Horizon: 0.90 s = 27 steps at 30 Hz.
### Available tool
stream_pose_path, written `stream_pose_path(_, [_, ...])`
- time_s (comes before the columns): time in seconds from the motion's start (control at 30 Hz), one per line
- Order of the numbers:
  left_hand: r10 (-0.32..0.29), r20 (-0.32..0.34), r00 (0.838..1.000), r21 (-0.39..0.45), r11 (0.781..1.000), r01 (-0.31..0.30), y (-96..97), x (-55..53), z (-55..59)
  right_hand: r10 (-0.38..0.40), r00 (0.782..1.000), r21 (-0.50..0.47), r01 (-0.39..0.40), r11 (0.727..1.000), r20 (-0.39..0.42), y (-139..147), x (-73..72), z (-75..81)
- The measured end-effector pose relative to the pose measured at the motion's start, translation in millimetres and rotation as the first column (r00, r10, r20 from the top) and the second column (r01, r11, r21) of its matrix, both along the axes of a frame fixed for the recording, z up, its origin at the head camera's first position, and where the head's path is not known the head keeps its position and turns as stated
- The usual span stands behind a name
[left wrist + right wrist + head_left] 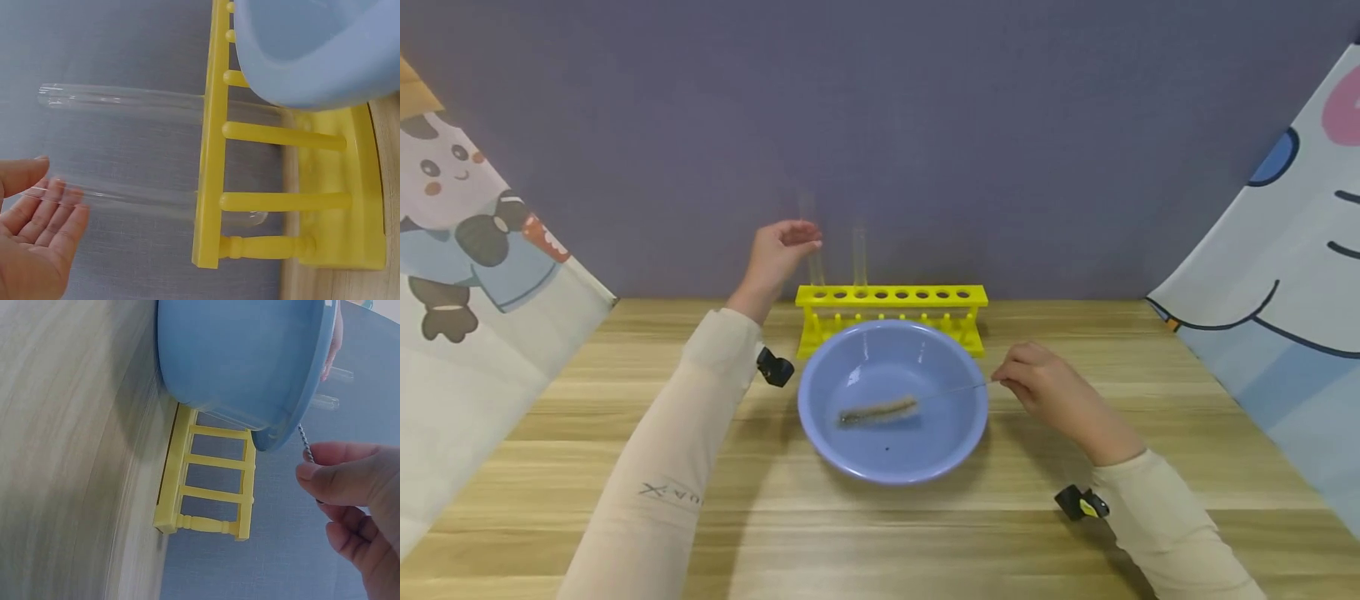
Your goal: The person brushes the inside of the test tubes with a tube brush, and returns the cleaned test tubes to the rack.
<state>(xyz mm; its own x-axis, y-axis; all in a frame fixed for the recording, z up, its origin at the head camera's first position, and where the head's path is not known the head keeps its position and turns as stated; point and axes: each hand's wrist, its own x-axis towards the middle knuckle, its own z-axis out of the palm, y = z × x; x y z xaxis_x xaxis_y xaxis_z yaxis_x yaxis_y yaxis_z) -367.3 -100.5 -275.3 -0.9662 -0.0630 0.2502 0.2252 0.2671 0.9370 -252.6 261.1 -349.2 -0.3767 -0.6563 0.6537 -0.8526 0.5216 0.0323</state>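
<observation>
My left hand (781,254) holds a clear glass test tube (137,199) near its upper part, the thumb on one side and the fingers on the other. The tube's rounded lower end is through the end hole of the yellow test tube rack (891,295), above the rack's base. A second test tube (860,258) stands in the rack nearby. My right hand (1051,396) pinches the thin twisted wire handle (305,445) of a test tube brush between thumb and forefinger. Its bristle head (878,411) is inside the blue basin (891,475).
The basin stands right in front of the rack and overlaps its base in the head view. Behind the wooden table (880,542) rises a grey-blue panel (925,125). Printed cartoon cloths (482,250) hang at both sides. A small dark speck lies in the basin.
</observation>
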Motion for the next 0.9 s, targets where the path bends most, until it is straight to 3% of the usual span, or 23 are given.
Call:
stream_pose_path(0.3, [-0.007, 0.126, 0.992, -0.174, 0.984, 0.029, -7.0, 1.0, -10.5, -0.030, 1.000, 0.026, 0.030, 0.999, 0.003, -2, 3.3, 1.9])
stream_pose_path(0.6, [-0.041, 0.108, 0.993, -0.230, 0.971, 0.065, -7.3, 0.2, -18.6, -0.030, 0.999, 0.024, 0.030, 0.999, -0.029, -7, 2.7, -1.0])
stream_pose_path(0.9, [0.001, 0.046, 0.999, -0.174, 0.985, 0.007, -5.7, 7.7, -13.4, -0.046, 0.998, 0.022, 0.047, 0.999, -0.039, -10, 4.6, -2.6])
